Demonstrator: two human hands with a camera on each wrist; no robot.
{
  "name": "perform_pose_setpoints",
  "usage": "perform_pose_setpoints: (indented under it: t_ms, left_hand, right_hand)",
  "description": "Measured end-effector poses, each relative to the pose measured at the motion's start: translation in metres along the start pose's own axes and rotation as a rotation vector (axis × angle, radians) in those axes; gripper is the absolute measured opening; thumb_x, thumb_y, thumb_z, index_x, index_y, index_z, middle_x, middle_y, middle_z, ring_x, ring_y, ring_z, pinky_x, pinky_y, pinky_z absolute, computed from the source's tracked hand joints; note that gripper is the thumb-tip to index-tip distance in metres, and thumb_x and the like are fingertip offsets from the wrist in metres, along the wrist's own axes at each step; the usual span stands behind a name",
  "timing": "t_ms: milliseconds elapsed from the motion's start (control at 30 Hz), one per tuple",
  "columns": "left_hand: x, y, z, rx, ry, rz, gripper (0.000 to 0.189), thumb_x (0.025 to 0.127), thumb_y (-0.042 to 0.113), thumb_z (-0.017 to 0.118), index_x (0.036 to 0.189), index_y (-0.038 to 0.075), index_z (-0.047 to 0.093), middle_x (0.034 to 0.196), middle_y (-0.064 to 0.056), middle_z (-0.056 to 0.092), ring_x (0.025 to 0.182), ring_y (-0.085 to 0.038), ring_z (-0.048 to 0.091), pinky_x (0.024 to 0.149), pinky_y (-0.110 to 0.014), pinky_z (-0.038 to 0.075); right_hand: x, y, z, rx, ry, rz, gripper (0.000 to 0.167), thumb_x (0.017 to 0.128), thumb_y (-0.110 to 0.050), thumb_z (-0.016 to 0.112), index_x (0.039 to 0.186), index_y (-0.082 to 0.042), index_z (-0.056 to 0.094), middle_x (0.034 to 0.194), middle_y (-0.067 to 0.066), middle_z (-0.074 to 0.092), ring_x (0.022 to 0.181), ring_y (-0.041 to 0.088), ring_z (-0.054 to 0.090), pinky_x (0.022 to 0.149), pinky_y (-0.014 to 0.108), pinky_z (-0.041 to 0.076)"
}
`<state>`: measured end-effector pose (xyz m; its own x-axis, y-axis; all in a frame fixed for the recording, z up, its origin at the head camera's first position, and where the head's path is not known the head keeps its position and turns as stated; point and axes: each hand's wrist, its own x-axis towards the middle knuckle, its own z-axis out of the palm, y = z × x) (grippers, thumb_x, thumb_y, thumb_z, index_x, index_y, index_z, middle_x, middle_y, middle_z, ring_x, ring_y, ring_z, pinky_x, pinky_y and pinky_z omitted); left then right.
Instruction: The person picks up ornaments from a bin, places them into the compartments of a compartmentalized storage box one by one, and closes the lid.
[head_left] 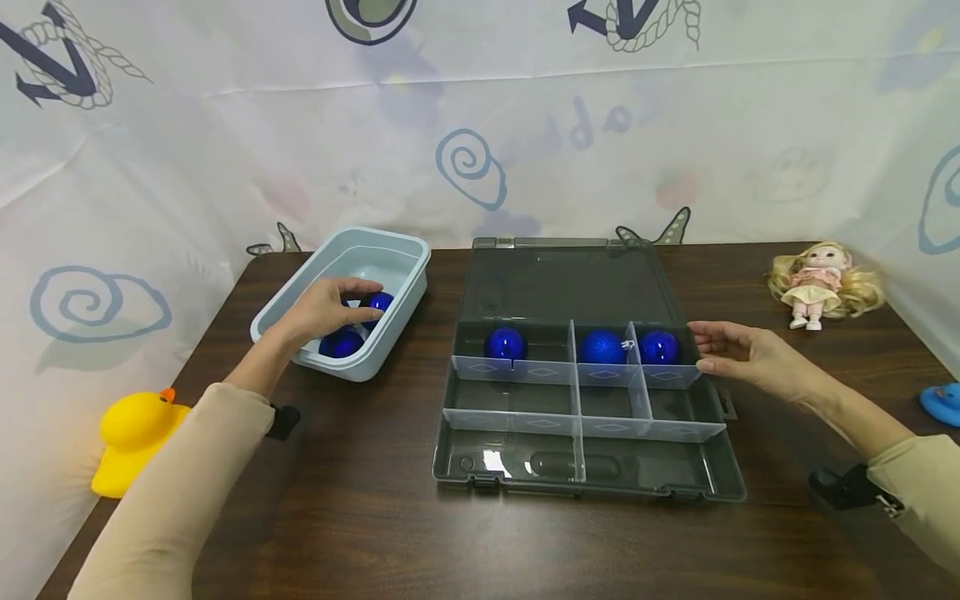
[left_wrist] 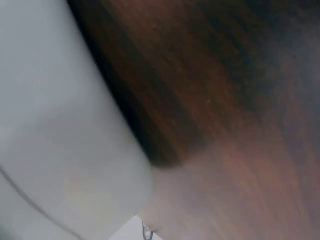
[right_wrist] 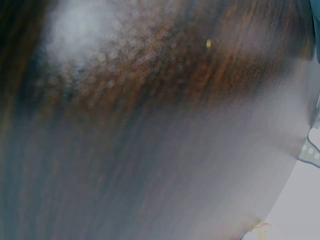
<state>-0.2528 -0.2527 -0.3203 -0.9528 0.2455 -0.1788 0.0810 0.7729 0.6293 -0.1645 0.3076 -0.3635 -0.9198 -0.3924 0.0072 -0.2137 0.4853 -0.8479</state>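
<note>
In the head view my left hand (head_left: 327, 308) reaches into a light blue plastic bin (head_left: 414, 298). Its thumb and fingers pinch a shiny blue Christmas bauble (head_left: 382, 302). Another blue bauble (head_left: 341, 342) lies below that hand, partly covered by it. My right hand (head_left: 750, 354) touches the right edge of a dark, see-through divided box (head_left: 517, 492), fingers loosely extended. Along the box's back row sit a smooth blue bauble (head_left: 506, 343) at left, a glittery one (head_left: 602, 347) with a silver cap in the middle, and a shiny one (head_left: 659, 347) at right.
The box's lid (head_left: 566, 283) lies folded back. A yellow rubber duck (head_left: 138, 437) stands by the left sleeve; a small doll (head_left: 817, 283) lies at the back right, a blue toy (head_left: 941, 404) at the right edge. In the left wrist view the bin's wall (left_wrist: 65, 110) looms large.
</note>
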Motion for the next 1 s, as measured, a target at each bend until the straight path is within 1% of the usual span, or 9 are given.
perform_pose_setpoints:
  t_ms: [133, 200, 300, 400, 500, 633, 767, 900, 1000]
  left_hand:
    - [-0.003, 0.008, -0.011, -0.039, 0.072, 0.005, 0.059, 0.084, 0.037, 0.070, 0.133, 0.010, 0.054, 0.134, -0.017, 0.053, 0.130, -0.034, 0.042, 0.108, -0.053, 0.029]
    - [-0.005, 0.015, -0.017, -0.070, 0.108, 0.011, 0.059, 0.083, 0.038, 0.071, 0.132, 0.010, 0.055, 0.134, -0.017, 0.054, 0.129, -0.034, 0.043, 0.108, -0.053, 0.029]
    - [-0.008, 0.029, -0.023, -0.116, 0.148, 0.042, 0.059, 0.083, 0.037, 0.072, 0.131, 0.009, 0.055, 0.132, -0.017, 0.055, 0.128, -0.034, 0.044, 0.107, -0.054, 0.030]
    - [-0.010, 0.045, -0.024, -0.153, 0.170, 0.085, 0.057, 0.083, 0.036, 0.071, 0.131, 0.009, 0.056, 0.131, -0.015, 0.056, 0.128, -0.030, 0.045, 0.105, -0.051, 0.035]
    - [-0.009, 0.065, -0.017, -0.186, 0.160, 0.150, 0.053, 0.084, 0.032, 0.071, 0.130, 0.010, 0.057, 0.132, -0.011, 0.057, 0.128, -0.026, 0.046, 0.102, -0.046, 0.041]
    - [-0.005, 0.100, 0.001, -0.256, 0.105, 0.254, 0.048, 0.085, 0.025, 0.071, 0.129, 0.010, 0.058, 0.129, -0.009, 0.059, 0.124, -0.021, 0.050, 0.099, -0.040, 0.044]
    - [0.002, 0.142, 0.029, -0.317, 0.028, 0.374, 0.045, 0.084, 0.017, 0.072, 0.126, 0.006, 0.059, 0.122, -0.010, 0.063, 0.114, -0.020, 0.057, 0.093, -0.033, 0.048]
    - [0.008, 0.183, 0.063, -0.297, -0.068, 0.484, 0.046, 0.082, 0.015, 0.074, 0.125, 0.006, 0.060, 0.120, -0.008, 0.064, 0.111, -0.016, 0.059, 0.096, -0.029, 0.046]
    - [0.010, 0.207, 0.090, -0.246, -0.131, 0.533, 0.045, 0.082, 0.019, 0.074, 0.124, 0.010, 0.061, 0.120, -0.003, 0.064, 0.112, -0.012, 0.058, 0.097, -0.027, 0.044]
  right_hand:
    - [0.000, 0.000, 0.000, 0.000, 0.000, -0.001, 0.053, 0.091, -0.005, 0.060, 0.135, 0.013, 0.037, 0.112, -0.016, 0.054, 0.098, -0.007, 0.054, 0.079, 0.010, 0.049]
    - [0.000, 0.000, -0.001, 0.000, 0.003, -0.007, 0.053, 0.091, -0.004, 0.060, 0.135, 0.014, 0.037, 0.112, -0.016, 0.055, 0.098, -0.006, 0.054, 0.079, 0.010, 0.049]
    - [-0.001, 0.001, -0.002, -0.003, 0.007, -0.014, 0.052, 0.091, -0.004, 0.060, 0.134, 0.014, 0.037, 0.111, -0.015, 0.055, 0.097, -0.006, 0.054, 0.079, 0.010, 0.049]
    - [-0.001, 0.000, -0.003, -0.012, 0.013, -0.014, 0.052, 0.091, -0.004, 0.060, 0.134, 0.013, 0.038, 0.111, -0.014, 0.055, 0.097, -0.006, 0.054, 0.079, 0.010, 0.048]
    - [-0.001, -0.001, -0.004, -0.029, 0.016, -0.005, 0.052, 0.091, -0.005, 0.060, 0.134, 0.012, 0.039, 0.111, -0.012, 0.055, 0.097, -0.007, 0.054, 0.079, 0.009, 0.048]
    - [-0.001, -0.001, -0.004, -0.041, 0.019, 0.000, 0.051, 0.091, -0.006, 0.060, 0.134, 0.012, 0.039, 0.112, -0.007, 0.055, 0.096, -0.007, 0.054, 0.079, 0.009, 0.048]
    - [0.000, 0.001, -0.003, -0.028, 0.020, -0.015, 0.051, 0.091, -0.005, 0.060, 0.134, 0.013, 0.039, 0.112, -0.008, 0.055, 0.096, -0.006, 0.055, 0.079, 0.010, 0.048]
    - [0.000, 0.002, -0.002, -0.013, 0.013, -0.033, 0.051, 0.091, -0.003, 0.060, 0.133, 0.015, 0.039, 0.111, -0.012, 0.056, 0.097, -0.006, 0.055, 0.079, 0.010, 0.048]
    - [0.001, 0.001, 0.000, -0.008, 0.013, -0.038, 0.050, 0.090, -0.003, 0.060, 0.133, 0.014, 0.039, 0.112, -0.007, 0.056, 0.097, -0.006, 0.055, 0.079, 0.010, 0.048]
